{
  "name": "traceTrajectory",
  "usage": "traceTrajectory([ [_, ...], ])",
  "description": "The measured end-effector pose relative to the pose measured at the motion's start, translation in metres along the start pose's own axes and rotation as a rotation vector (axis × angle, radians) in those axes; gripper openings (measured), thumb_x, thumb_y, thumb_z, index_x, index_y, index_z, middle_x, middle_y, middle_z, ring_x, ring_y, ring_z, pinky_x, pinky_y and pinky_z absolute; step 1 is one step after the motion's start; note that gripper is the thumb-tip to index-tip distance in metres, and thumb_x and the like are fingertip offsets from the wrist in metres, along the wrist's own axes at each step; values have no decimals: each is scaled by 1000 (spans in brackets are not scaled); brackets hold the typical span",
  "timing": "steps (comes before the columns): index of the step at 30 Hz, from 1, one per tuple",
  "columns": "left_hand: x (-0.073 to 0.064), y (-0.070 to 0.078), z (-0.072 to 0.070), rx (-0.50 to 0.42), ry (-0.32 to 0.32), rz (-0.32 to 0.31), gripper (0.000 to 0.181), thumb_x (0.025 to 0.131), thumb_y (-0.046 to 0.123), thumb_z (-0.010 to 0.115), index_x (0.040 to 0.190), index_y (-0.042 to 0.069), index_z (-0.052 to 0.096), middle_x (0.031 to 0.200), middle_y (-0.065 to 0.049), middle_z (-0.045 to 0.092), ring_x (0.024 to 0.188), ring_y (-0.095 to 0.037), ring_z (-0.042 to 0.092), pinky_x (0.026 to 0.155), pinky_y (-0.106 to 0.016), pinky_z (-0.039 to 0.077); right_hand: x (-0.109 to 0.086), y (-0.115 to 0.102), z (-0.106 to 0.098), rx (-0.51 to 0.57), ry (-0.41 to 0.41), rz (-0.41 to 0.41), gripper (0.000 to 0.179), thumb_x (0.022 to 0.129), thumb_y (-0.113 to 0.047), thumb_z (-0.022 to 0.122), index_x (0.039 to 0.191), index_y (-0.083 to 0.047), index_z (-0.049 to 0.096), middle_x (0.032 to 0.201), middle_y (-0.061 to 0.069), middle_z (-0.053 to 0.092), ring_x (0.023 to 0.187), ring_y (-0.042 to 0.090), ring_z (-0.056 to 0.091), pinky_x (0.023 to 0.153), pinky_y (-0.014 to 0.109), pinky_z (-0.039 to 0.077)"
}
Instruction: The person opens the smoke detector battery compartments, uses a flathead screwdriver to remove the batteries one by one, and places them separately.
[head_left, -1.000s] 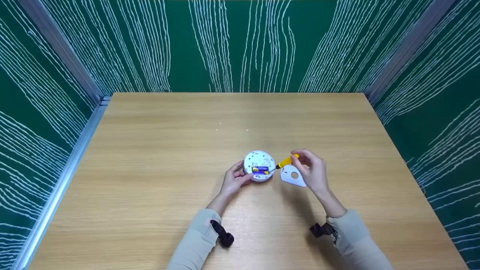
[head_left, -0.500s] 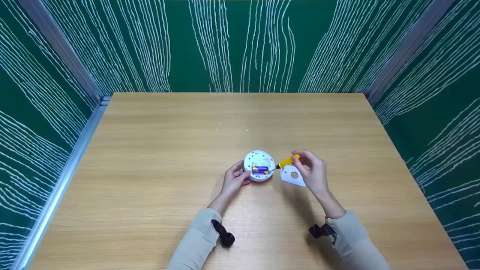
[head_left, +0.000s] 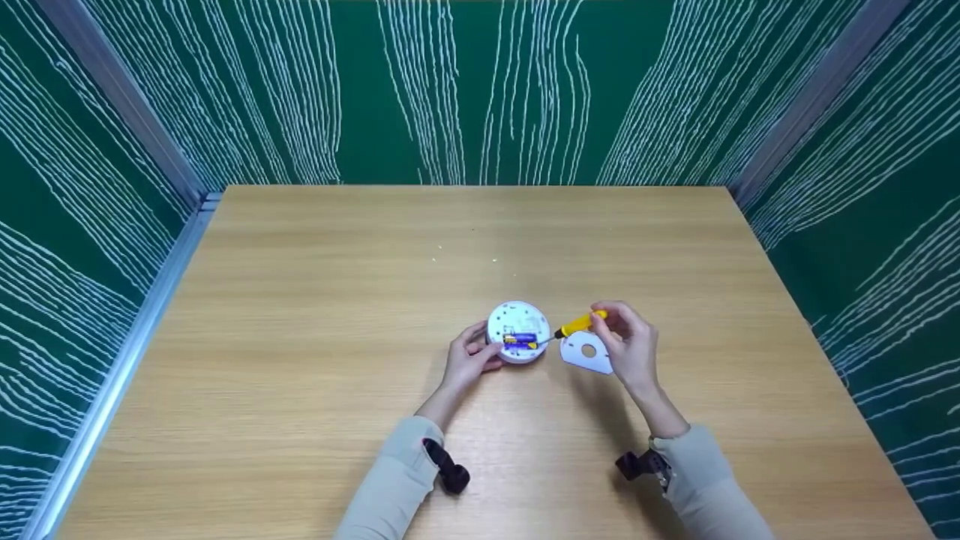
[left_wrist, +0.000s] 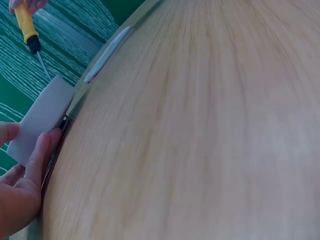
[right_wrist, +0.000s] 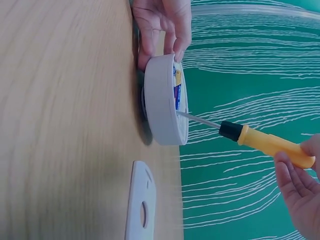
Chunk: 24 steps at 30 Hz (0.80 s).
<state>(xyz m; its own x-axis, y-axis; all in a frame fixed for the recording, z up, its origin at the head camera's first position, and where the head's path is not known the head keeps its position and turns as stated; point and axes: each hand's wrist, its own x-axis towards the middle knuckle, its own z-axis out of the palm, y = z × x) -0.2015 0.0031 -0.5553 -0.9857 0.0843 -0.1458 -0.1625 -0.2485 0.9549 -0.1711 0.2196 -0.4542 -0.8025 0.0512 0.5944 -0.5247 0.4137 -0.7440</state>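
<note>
A round white battery-powered device (head_left: 517,315) lies with its open battery compartment facing up, blue-and-yellow batteries (head_left: 520,340) inside. My left hand (head_left: 466,364) grips its left rim, thumb on top and fingers at the side. Between thumb and fingers, my right hand (head_left: 628,345) pinches the yellow handle of a screwdriver (head_left: 581,323). The screwdriver slants down to the left, and in the right wrist view its metal tip reaches into the compartment beside a battery (right_wrist: 178,95). A flat white cover (head_left: 577,358) with a round hole lies right of the device, partly behind my right hand.
The wooden table (head_left: 337,300) extends around both hands. Several tiny white bits (head_left: 494,260) lie on it beyond the device. Green walls (head_left: 480,90) with white wavy lines border the back and both sides.
The right hand and the screwdriver handle have shifted slightly to the right. The left thumb has drawn back a little toward the device's rim. The cover stays in place.
</note>
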Motion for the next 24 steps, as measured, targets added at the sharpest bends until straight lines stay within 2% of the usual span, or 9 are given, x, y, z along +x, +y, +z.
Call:
traceTrajectory([
  [4,1,0,0,-7,0,-8,53,79,-4,61,128,-6,39,110,-24,56,64,-18,62,62,-34,56,0,5,-1,20,25,31,11,79,8,59,89,12,59,76,20,61,59,36,55,56,13,50],
  [8,2,-1,-1,-10,-6,-20,53,79,-3,62,128,-4,41,90,-21,62,64,-18,62,63,-34,56,0,10,-1,22,56,62,11,79,8,59,89,12,59,74,20,60,58,34,55,53,12,48],
  [10,1,0,-1,-10,-10,-20,54,79,-3,62,128,-4,41,93,-22,62,64,-18,62,63,-34,56,0,13,-2,50,70,77,11,79,9,59,89,13,59,73,21,60,57,30,56,52,13,49],
  [14,0,1,-1,-8,-14,-10,54,79,-3,62,128,-5,39,111,-23,56,64,-14,61,64,-34,56,0,19,-3,145,104,132,12,79,10,59,89,16,57,73,28,56,55,14,57,52,14,51],
  [16,0,1,-1,-9,-16,-2,54,79,-4,61,128,-7,38,113,-24,54,64,-13,60,64,-35,56,-1,21,-3,185,124,156,13,79,11,58,90,17,56,72,31,54,55,8,57,52,14,51],
  [20,1,0,-1,-17,-15,4,55,79,-4,62,128,-8,37,115,-25,53,64,-11,59,64,-34,56,-3,25,-4,181,153,184,13,79,10,58,90,17,56,72,31,54,55,6,56,51,13,50],
  [24,1,-1,-1,-15,-9,-5,55,79,-4,62,129,-7,38,120,-21,51,65,-10,58,63,-31,56,-6,28,-3,183,191,238,13,79,10,59,90,17,56,73,29,54,54,6,55,50,13,50],
])
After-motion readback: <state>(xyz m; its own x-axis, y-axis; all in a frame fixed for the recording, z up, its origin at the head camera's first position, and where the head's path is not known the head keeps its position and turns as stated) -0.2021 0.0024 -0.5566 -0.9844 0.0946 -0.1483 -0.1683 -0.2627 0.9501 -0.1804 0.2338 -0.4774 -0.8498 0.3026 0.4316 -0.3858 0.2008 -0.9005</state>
